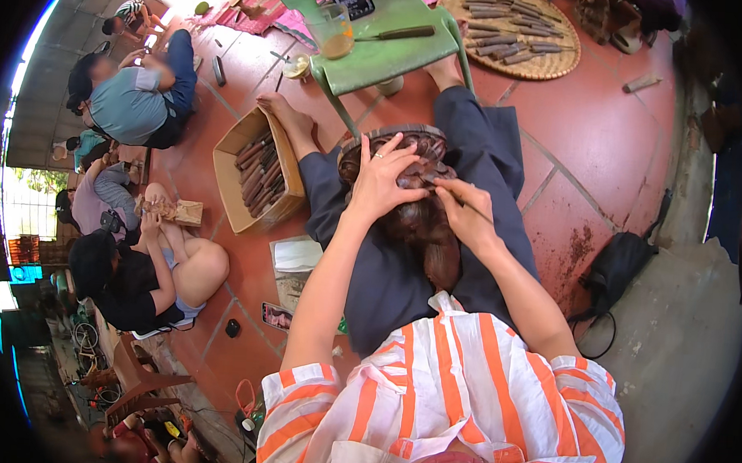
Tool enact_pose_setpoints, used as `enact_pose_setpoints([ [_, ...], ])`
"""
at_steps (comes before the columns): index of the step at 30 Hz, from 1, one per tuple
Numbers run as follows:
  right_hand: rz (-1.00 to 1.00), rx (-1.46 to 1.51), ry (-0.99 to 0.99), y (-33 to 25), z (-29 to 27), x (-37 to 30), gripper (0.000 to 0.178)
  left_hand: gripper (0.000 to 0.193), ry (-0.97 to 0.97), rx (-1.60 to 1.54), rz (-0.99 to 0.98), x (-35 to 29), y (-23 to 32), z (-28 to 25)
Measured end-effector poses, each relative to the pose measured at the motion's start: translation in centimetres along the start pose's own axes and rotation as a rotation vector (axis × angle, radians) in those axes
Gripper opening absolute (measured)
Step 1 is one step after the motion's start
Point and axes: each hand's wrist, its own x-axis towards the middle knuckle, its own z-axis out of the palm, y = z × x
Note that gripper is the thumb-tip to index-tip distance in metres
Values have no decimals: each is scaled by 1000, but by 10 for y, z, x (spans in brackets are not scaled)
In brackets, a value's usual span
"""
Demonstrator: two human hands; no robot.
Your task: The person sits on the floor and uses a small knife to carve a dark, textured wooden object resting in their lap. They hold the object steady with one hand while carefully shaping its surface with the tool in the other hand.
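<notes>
Between my knees sits a dark brown wood carving [441,263], with relief work at its far end and a smooth rounded near end. My left hand [382,178] grips its upper part, fingers curved over the relief, a ring on one finger. Close beside it, my right hand [468,219] is closed around a thin carving tool [476,209], whose shaft sticks out behind the fingers. The tool's tip reaches the carved surface near my left fingertips, though its exact contact is hidden.
A cardboard box [217,183] of wooden-handled tools stands at left. Ahead, a green plastic chair [395,63] bears a cup, a phone and a tool. A woven tray [552,67] holds several tools. A black bag [622,267] lies at right; other people sit at left, one holding a wood block [181,212].
</notes>
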Motion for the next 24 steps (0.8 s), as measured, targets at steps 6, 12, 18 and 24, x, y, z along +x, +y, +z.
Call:
enact_pose_setpoints([
  [6, -101, -53, -29, -1, 2, -10, 12, 52, -2, 5, 11, -1, 0, -1],
  [12, -117, -75, 18, -1, 5, -7, 11, 53, 5, 11, 12, 1, -1, 2],
  [18, -10, 57, 27, 7, 1, -6, 12, 54, -15, 23, 20, 3, 1, 2],
  [24, -13, -19, -9, -1, 5, -17, 12, 56, -13, 22, 24, 0, 0, 0],
])
